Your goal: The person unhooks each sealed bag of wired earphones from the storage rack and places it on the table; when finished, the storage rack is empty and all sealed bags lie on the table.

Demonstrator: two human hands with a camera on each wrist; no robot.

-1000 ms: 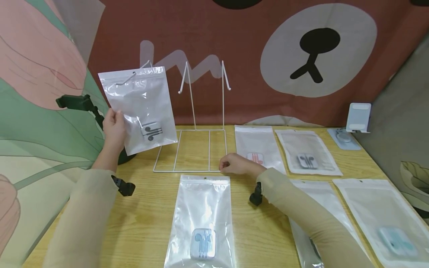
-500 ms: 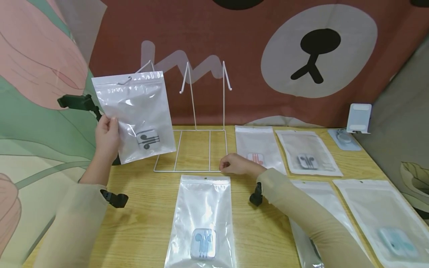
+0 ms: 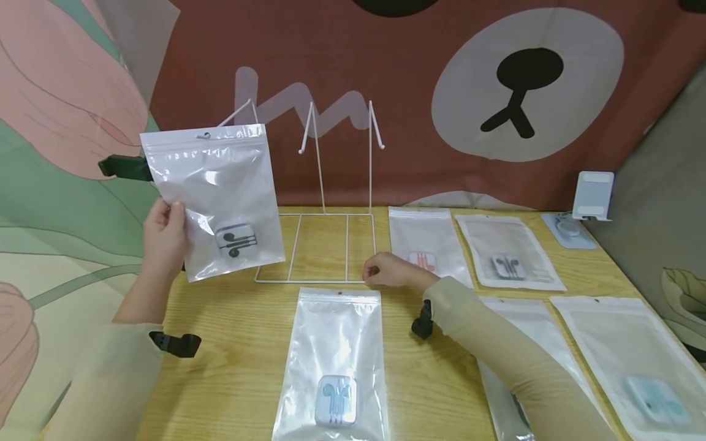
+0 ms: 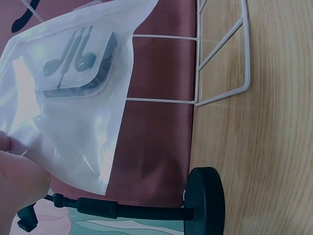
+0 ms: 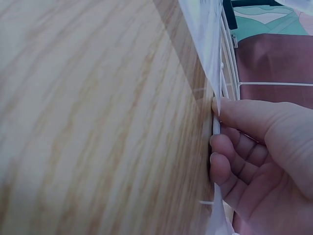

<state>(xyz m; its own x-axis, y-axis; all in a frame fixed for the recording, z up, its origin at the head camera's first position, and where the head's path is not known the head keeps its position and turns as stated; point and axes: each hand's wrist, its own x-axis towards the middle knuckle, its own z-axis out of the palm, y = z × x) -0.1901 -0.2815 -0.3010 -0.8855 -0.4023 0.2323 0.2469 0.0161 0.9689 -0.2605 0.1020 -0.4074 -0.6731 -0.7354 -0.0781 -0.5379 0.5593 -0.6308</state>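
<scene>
My left hand [image 3: 164, 242] pinches the left edge of a white zip bag [image 3: 220, 184] with a boxed pair of black earphones [image 3: 237, 240] inside. The bag's top hole sits at the tip of the left hook on a white wire display rack [image 3: 309, 282], and only a short bit of hook shows in front. In the left wrist view the earphone box [image 4: 80, 61] shows through the bag's film. My right hand [image 3: 388, 271] grips the front right corner of the rack's base; the right wrist view shows thumb and curled fingers [image 5: 222, 147] around the wire.
A bag with blue earphones [image 3: 331, 331] lies in front of the rack. Several more bags lie to the right, including one with red earphones [image 3: 427, 236]. A grey phone stand [image 3: 591, 196] is at the back right; a black stand [image 4: 205, 200] rises at left.
My left hand and the bag have moved left and down toward me, the hole sliding along the hook to its tip. The right hand has stayed on the rack.
</scene>
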